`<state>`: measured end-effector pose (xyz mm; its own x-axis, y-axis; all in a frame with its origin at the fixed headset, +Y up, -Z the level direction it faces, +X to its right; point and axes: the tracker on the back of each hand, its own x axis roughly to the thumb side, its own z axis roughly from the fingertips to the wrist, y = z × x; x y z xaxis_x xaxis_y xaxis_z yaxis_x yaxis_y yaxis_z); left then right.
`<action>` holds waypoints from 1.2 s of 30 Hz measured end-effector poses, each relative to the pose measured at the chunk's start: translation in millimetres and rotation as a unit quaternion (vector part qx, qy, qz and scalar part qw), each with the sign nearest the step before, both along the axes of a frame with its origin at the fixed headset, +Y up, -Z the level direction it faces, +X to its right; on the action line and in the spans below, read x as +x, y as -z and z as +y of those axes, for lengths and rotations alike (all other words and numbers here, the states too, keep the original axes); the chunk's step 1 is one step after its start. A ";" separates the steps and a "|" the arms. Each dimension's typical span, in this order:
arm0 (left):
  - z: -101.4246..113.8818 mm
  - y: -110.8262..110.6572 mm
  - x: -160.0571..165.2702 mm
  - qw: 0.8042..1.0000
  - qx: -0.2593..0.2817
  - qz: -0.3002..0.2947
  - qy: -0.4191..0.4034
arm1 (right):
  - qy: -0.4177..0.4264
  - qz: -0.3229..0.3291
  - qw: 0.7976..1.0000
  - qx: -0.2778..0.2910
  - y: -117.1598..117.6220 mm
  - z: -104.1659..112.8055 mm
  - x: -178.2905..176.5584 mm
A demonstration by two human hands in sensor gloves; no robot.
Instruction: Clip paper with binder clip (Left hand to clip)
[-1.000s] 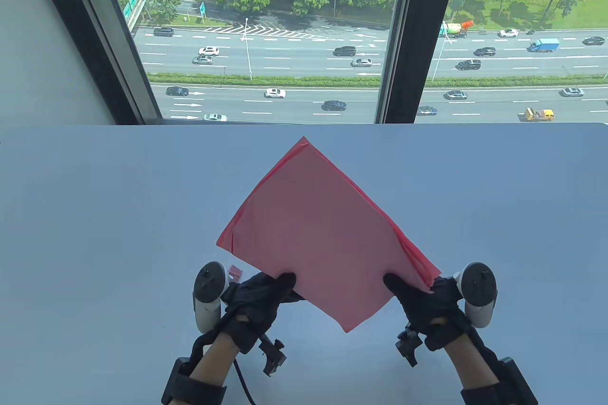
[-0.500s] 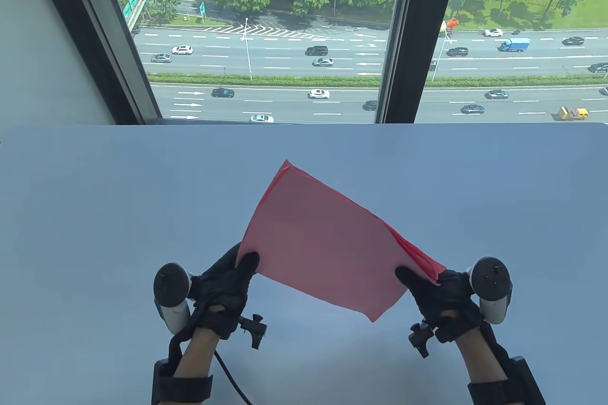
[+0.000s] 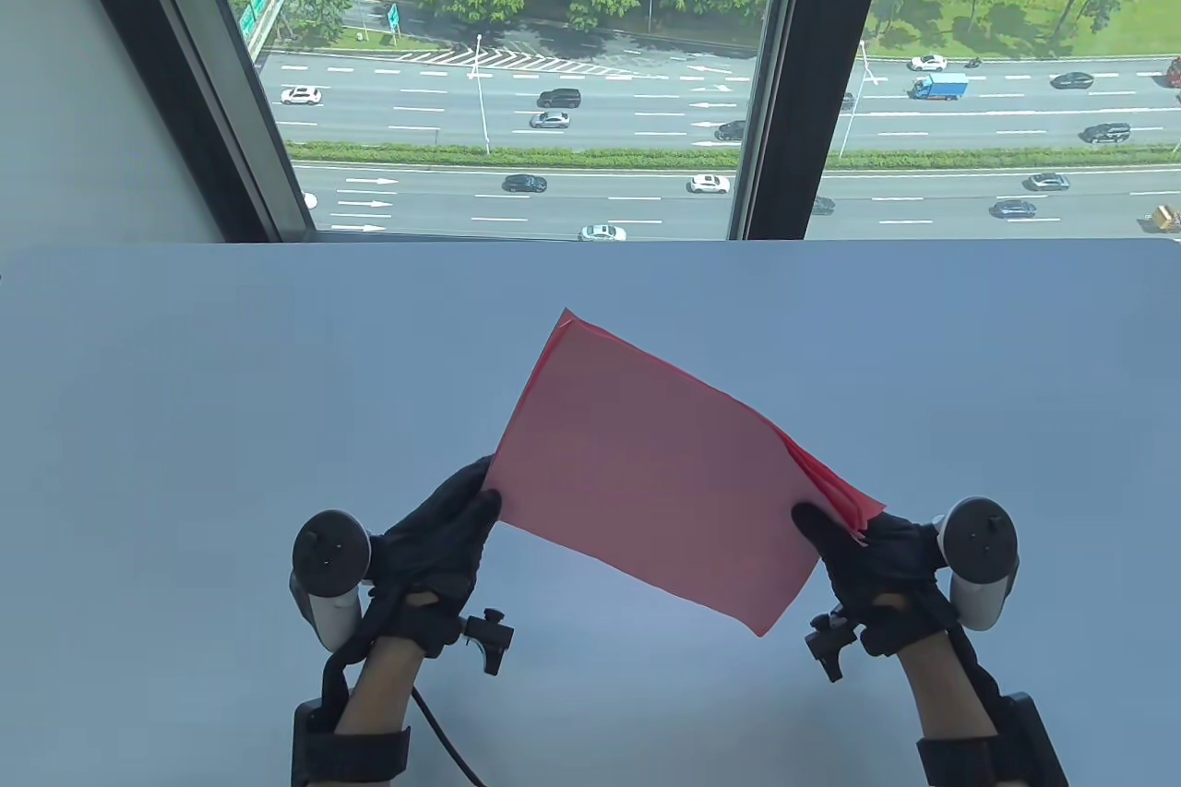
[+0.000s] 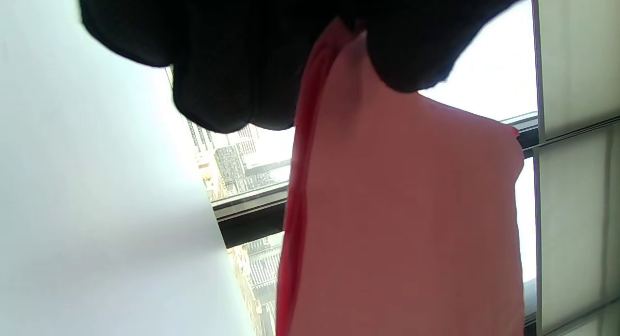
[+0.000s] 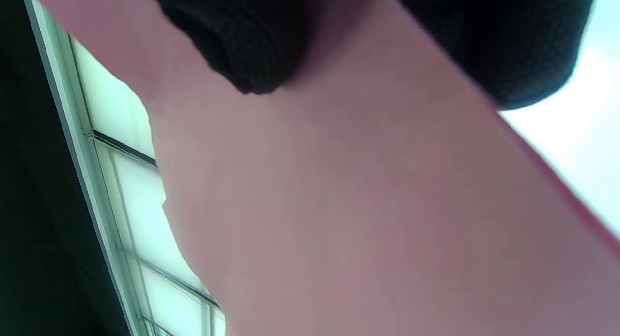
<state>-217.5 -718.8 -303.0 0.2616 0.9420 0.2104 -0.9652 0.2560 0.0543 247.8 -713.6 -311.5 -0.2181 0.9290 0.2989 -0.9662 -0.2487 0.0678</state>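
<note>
A stack of pink paper sheets (image 3: 655, 492) is held up off the pale table (image 3: 184, 418), tilted, with its far corner pointing toward the window. My left hand (image 3: 480, 496) pinches the stack's lower left corner, thumb on the near face. My right hand (image 3: 844, 533) pinches the right corner, where the sheets fan apart slightly. The left wrist view shows the paper (image 4: 407, 215) pinched between my gloved fingers (image 4: 223, 84) and thumb. The right wrist view shows the paper (image 5: 368, 205) under my fingers (image 5: 252, 45). No binder clip is in view.
The table's far edge (image 3: 590, 244) meets a large window with dark frames (image 3: 770, 86). A cable (image 3: 443, 732) trails from my left wrist near the table's front edge.
My left hand slid left from the stack's lower edge to its left corner. The paper turned and dropped lower. My right hand shifted slightly right. A small pink object beside my left hand is now out of sight.
</note>
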 end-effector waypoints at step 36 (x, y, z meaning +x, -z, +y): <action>7.3 -4.6 17.9 0.994 0.091 -0.023 0.057 | -0.073 0.028 0.994 0.083 -14.1 20.9 -14.9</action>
